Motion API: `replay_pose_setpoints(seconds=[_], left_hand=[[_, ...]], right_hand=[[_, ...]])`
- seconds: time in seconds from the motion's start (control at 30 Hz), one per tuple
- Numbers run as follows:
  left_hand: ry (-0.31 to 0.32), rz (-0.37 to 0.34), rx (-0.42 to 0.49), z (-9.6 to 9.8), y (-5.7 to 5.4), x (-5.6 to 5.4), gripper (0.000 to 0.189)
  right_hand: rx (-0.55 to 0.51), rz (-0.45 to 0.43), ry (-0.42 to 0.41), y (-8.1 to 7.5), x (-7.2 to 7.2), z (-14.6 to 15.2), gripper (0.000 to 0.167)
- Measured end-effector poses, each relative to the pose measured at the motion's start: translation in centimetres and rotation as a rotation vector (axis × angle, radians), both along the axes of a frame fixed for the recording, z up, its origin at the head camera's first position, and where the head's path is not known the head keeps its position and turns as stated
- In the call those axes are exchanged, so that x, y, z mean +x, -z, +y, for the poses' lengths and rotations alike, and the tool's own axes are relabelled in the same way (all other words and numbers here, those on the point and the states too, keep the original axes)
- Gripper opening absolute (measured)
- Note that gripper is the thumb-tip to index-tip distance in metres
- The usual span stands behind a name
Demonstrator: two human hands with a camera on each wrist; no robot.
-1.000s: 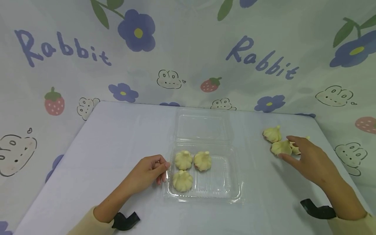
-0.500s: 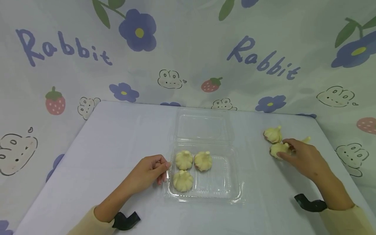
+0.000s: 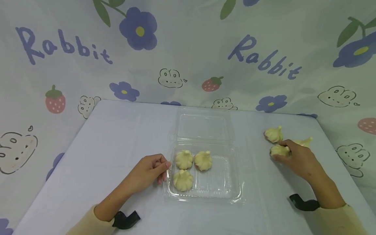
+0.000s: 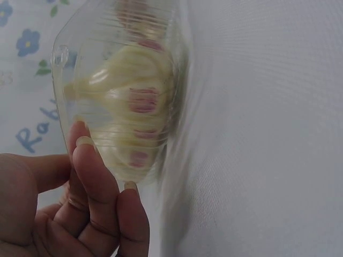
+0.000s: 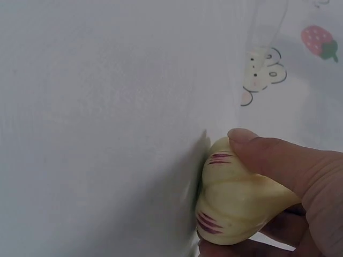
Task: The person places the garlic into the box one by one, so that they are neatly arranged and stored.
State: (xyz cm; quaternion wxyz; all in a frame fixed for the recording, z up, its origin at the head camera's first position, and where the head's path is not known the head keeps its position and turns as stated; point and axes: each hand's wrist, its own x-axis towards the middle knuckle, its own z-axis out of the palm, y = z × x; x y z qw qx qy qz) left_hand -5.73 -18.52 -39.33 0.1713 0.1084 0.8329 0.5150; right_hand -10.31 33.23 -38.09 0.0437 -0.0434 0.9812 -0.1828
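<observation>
In the head view my right hand [image 3: 299, 160] pinches a pale garlic bulb [image 3: 279, 150] between thumb and fingers. Purple streaks mark this garlic bulb [image 5: 236, 195] in the right wrist view, its base close to the cloth. Another garlic bulb [image 3: 273, 134] lies just behind it, and a third [image 3: 304, 142] is partly hidden by the hand. My left hand [image 3: 151, 169] holds the left rim of a clear plastic clamshell box [image 3: 218, 176] with curled fingers. Inside the box sit three bulbs: a back-left garlic bulb [image 3: 184, 159], a front-left one [image 3: 183, 180] and a back-middle one [image 3: 203, 160].
The box's lid [image 3: 202, 127] is folded back flat, away from me. White cloth covers the table [image 3: 123, 130]. A printed curtain [image 3: 188, 42] with flowers and rabbits rises along the back and sides. A black strap piece [image 3: 304, 202] shows at each wrist.
My right hand has moved left and down onto the nearest loose garlic bulb and closed its fingers on it, tilting the bulb slightly. The left hand stays on the box's rim.
</observation>
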Motion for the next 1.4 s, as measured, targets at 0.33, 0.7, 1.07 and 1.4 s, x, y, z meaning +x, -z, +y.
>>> replay_pose_setpoints(seconds=[0.33, 0.7, 1.07, 1.4], left_hand=[[0.001, 0.000, -0.004, 0.02, -0.08, 0.05, 0.031], [-0.003, -0.008, -0.005, 0.04, -0.11, 0.05, 0.029], [-0.003, -0.008, -0.010, 0.04, -0.18, 0.07, 0.030], [-0.003, -0.009, -0.011, 0.06, -0.20, 0.07, 0.030]], right_hand=[[-0.004, -0.008, 0.021, 0.50, 0.12, 0.23, 0.076], [-0.041, -0.058, -0.003, 0.33, 0.41, 0.37, 0.086], [-0.072, -0.055, -0.013, 0.41, 0.85, 0.55, 0.078], [-0.089, -0.045, -0.009, 0.62, 0.94, 0.62, 0.077]])
